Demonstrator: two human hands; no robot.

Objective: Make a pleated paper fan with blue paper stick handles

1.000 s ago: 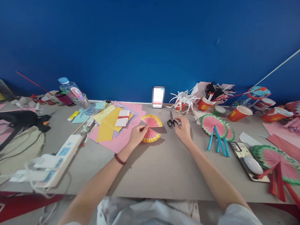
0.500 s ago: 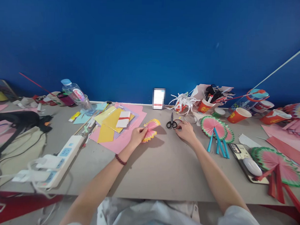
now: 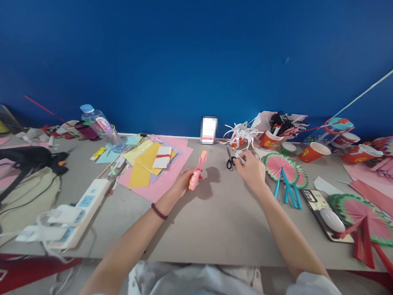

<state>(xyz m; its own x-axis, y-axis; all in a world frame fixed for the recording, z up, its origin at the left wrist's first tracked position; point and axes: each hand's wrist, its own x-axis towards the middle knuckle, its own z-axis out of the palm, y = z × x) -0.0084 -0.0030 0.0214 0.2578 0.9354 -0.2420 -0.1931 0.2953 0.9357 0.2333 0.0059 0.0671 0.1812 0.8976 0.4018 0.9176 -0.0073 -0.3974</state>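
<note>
My left hand pinches a pleated pink paper fan with yellow edges. The fan is turned edge-on and raised over the desk. My right hand is closed on a whitish ring that looks like a roll of tape, its far side hidden by the fingers. Black-handled scissors lie on the desk just left of that hand. Right of the hand are finished pink fans with green edges and blue paper strips.
Pink and yellow paper sheets lie at left, near a plastic bottle and a power strip. Red paper cups stand at back right. A phone leans against the blue wall. A mouse rests at right.
My left hand has turned the fan from facing me to edge-on. My right hand has lifted slightly and moved right, now with the whitish ring in its fingers; the scissors have shifted a little.
</note>
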